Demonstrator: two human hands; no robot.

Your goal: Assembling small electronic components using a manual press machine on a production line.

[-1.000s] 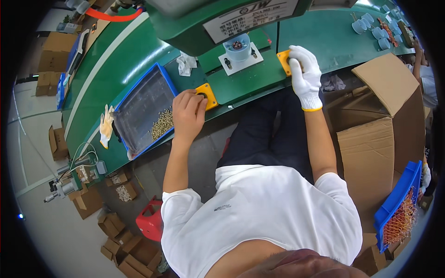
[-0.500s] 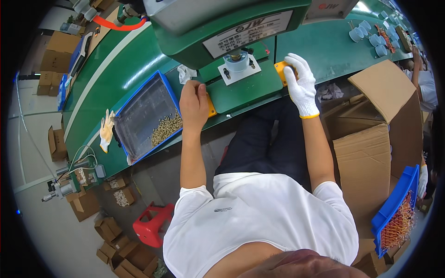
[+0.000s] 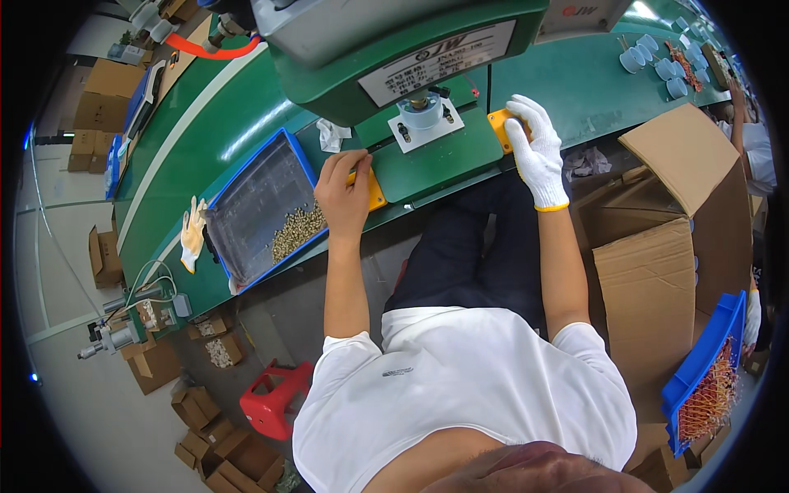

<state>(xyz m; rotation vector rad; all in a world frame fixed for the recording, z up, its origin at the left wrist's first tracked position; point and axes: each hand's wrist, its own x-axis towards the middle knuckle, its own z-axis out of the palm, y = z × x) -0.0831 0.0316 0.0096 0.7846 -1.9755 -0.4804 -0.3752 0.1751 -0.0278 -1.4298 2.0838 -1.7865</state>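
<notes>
My bare left hand [image 3: 343, 197] is over the left yellow control box [image 3: 377, 195], at the front edge of the green press [image 3: 444, 160]. Its fingers bend toward the press and the thumb tip meets the index finger; anything pinched there is too small to make out. In a white knitted glove, my right hand [image 3: 537, 156] rests against the right yellow control box [image 3: 498, 130], thumb and fingers apart. Between the hands, the press ram [image 3: 421, 113] stands over a white metal plate [image 3: 431, 131]. A blue-rimmed tray [image 3: 246, 205] with small brass-coloured parts [image 3: 297, 232] lies left of my left hand.
A loose glove [image 3: 192, 237] lies beyond the tray, and crumpled white tissue [image 3: 333, 135] by the press. An open carton [image 3: 645, 287] and a blue bin of reddish wire-like parts [image 3: 703, 378] stand at right. A red stool [image 3: 275, 398] is lower left. Another person's arm [image 3: 740, 123] shows far right.
My left hand has gone from a curled fist with the thumb raised to fingers reaching toward the press. More of the left yellow box shows. My right hand stays in place.
</notes>
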